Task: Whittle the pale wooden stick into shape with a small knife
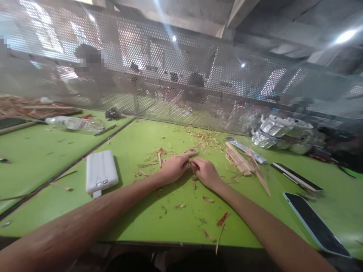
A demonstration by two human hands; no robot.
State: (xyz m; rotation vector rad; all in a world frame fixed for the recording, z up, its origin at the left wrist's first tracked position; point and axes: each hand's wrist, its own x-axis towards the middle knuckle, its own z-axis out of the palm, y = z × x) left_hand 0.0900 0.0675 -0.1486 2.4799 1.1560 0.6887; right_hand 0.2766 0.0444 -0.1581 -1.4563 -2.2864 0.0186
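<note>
Both hands meet over the middle of the green table (133, 226). My left hand (176, 167) has its index finger stretched forward, while its other fingers curl round something small that I cannot make out. My right hand (206, 172) is closed, its fingertips pressed close to the left hand's on a small brownish piece. Wood shavings (205, 138) lie scattered beyond the hands and around them. To the right of my right hand rest several light wooden strips (240, 160), with a metal ruler (246, 149) behind them.
A white power bank (101, 172) lies at the left, a plastic bottle (75, 123) farther back. On the right are a phone (316, 223), a dark flat strip (297, 176) and foil-like silver packages (283, 132). Perforated metal mesh (170, 90) stands across the table's back; people show blurred behind it.
</note>
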